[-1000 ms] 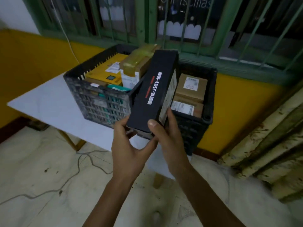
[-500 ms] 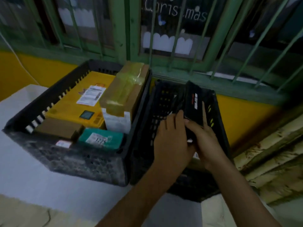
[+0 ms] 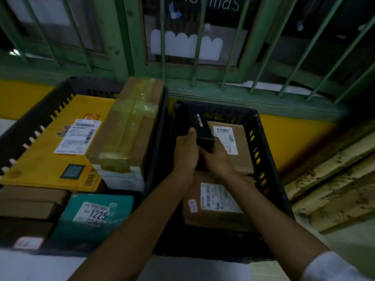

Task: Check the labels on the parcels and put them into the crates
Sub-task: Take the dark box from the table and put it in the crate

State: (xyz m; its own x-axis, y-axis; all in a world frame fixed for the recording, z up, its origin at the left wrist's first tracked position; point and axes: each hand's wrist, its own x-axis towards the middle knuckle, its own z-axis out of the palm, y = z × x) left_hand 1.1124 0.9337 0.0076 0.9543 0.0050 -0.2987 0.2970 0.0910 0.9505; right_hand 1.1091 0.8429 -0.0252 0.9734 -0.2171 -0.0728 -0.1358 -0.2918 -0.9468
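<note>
I see the left hand [image 3: 185, 155] and right hand [image 3: 218, 161] gripping a long black rectangular box [image 3: 200, 126] inside the right-hand black plastic crate [image 3: 261, 142]. The box appears tilted.

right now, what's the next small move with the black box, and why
Probably ease the black box down along the left side of the right crate, beside the labelled brown parcel, then let go. The left hand and right hand both grip its near end, and it looks tilted, not yet lying flat.

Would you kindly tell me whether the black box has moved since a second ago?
Yes: the black box went forward and down, into the right crate.
</note>
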